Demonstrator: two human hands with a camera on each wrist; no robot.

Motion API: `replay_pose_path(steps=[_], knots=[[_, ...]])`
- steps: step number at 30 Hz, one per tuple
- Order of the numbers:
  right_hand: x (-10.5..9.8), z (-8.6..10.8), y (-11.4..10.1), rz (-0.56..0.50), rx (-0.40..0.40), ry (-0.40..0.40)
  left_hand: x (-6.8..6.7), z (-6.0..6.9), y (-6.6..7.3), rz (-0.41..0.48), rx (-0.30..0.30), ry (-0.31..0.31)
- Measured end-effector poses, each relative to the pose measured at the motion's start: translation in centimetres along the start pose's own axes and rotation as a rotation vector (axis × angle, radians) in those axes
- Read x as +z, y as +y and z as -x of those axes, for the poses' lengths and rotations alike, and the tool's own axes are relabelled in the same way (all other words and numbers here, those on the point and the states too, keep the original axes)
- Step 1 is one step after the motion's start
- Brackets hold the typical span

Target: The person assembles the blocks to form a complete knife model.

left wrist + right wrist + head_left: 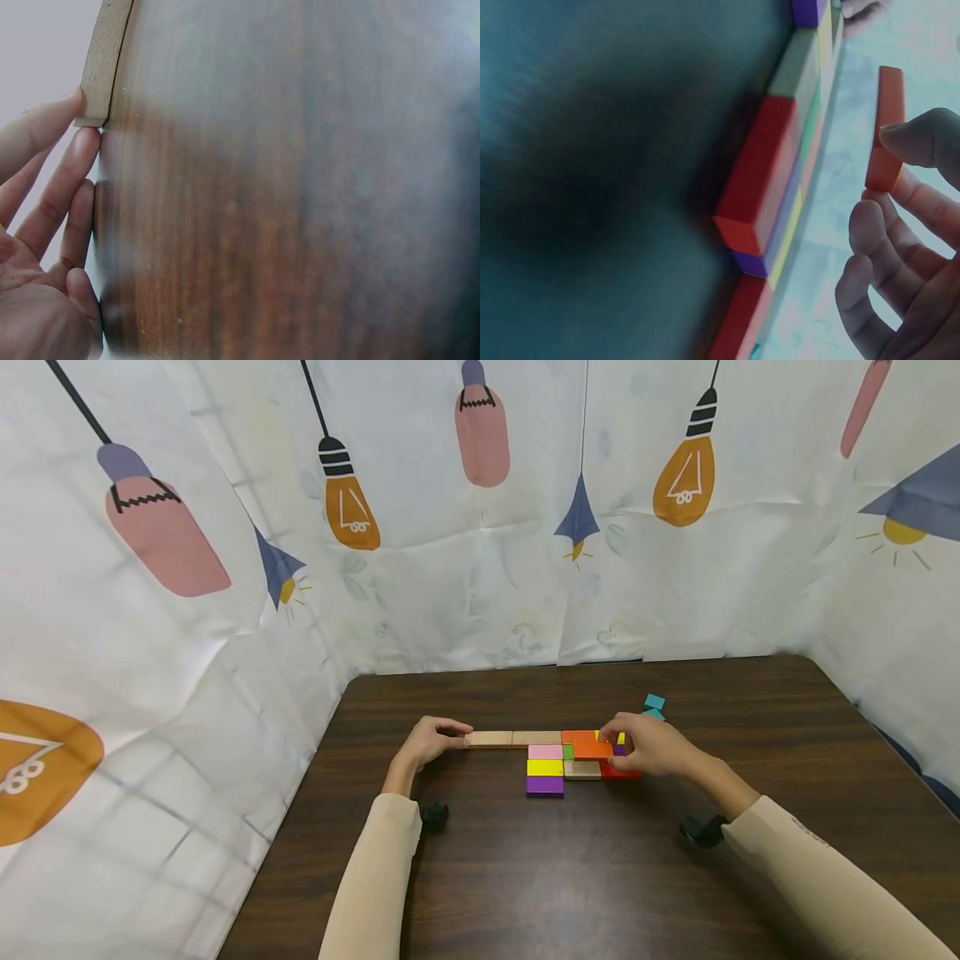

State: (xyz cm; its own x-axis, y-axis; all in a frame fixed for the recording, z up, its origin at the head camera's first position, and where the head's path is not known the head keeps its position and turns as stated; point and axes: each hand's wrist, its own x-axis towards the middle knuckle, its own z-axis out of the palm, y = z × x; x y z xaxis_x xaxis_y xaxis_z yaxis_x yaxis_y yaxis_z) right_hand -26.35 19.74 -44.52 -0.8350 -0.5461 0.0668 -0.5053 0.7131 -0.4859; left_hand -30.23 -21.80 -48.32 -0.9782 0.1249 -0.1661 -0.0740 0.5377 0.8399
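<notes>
My left hand touches the left end of a row of plain wooden blocks. In the left wrist view its fingertips lie against the end of a wooden block, fingers fairly straight. An orange block is pinched between the thumb and fingers of my right hand, raised above the flat block layout. In that layout lie a pink block, a yellow one, a purple one, a plain wooden one and a red one. The right hand partly covers the layout's right end.
Teal blocks lie behind the right hand, one partly hidden by it. The dark wooden table extends toward me. A white printed cloth hangs along its back and sides.
</notes>
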Motion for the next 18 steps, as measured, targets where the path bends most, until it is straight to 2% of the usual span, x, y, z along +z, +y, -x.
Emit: replay_pose_path(steps=[8, 12, 18], knots=[[1.3, 2.6, -0.3, 0.034, 0.032, -0.042, -0.2, 0.0, 0.0, -0.003, 0.0, -0.006], [1.8, 3.0, -0.6, 0.042, 0.065, -0.077, -0.2, 0.0, 0.0, -0.007, 0.002, -0.006], [2.4, 3.1, -0.9, 0.068, 0.073, -0.099, -0.1, 0.0, 0.0, -0.019, 0.0, -0.001]])
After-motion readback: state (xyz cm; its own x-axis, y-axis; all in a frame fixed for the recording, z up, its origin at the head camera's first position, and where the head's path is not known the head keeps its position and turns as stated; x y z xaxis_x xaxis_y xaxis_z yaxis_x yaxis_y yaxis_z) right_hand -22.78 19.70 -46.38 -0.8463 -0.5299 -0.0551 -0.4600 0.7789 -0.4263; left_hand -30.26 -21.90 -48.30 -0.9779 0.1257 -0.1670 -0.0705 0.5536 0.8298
